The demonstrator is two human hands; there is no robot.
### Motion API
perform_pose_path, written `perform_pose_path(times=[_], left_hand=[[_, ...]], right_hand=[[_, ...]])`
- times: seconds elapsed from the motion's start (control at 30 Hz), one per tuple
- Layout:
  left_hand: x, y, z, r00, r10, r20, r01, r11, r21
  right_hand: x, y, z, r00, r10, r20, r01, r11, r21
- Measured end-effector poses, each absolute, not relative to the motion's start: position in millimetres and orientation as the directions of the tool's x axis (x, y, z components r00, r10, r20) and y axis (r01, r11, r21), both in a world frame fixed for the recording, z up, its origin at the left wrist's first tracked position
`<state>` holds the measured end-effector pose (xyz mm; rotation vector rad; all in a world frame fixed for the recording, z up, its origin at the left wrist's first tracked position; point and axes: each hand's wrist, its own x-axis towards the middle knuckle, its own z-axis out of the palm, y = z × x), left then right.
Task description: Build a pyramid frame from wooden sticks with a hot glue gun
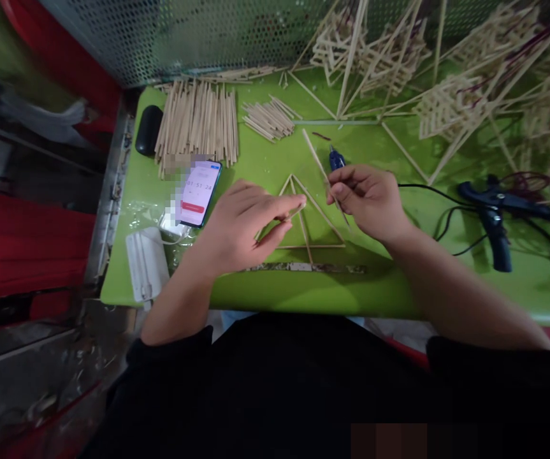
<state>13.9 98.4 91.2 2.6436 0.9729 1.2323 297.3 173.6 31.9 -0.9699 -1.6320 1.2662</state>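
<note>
Between the thumb and fingertips of my right hand [370, 197] is a thin wooden stick [317, 156], slanting up to the left. Behind those fingers lies a blue tool with a pointed metal tip [336, 158]; its body is mostly hidden. My left hand [241, 223] is closed in a pinch on a short wooden stick [296, 211], largely covered by the fingers. Under and between my hands, a triangular frame of sticks [321, 207] with a middle stick lies flat on the green table [255, 293]. Its left corner is hidden by my left hand.
A speckled strip [332, 268] lies along the near side. At left are a phone [201, 191], a white power bank [145, 264], a black case [149, 131] and long sticks [198, 121]. Short sticks [269, 119] lie behind. Stick structures [451, 105] and blue-handled cutters [494, 213] are at right.
</note>
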Motion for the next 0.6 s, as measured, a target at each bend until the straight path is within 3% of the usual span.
perform_pose_path(times=[0.13, 0.3, 0.43, 0.53, 0.6], left_hand=[[14, 100, 92, 0.48, 0.549, 0.684, 0.503, -0.811, 0.298], [12, 99, 91, 0.494, 0.576, 0.652, 0.524, -0.795, 0.305], [11, 98, 89, 0.476, 0.596, 0.646, 0.533, -0.78, 0.327], [12, 99, 90, 0.465, 0.604, 0.647, 0.536, -0.774, 0.337], [12, 99, 90, 0.46, 0.593, 0.661, 0.529, -0.781, 0.333]], right_hand=[[300, 171, 37, -0.398, 0.896, 0.196, -0.035, 0.199, -0.979], [301, 166, 43, -0.372, 0.891, 0.259, -0.012, 0.274, -0.962], [299, 158, 55, -0.208, 0.875, 0.438, 0.005, 0.449, -0.894], [305, 156, 70, 0.021, 0.761, 0.648, 0.01, 0.648, -0.761], [316, 158, 81, 0.128, 0.715, 0.687, 0.009, 0.692, -0.722]])
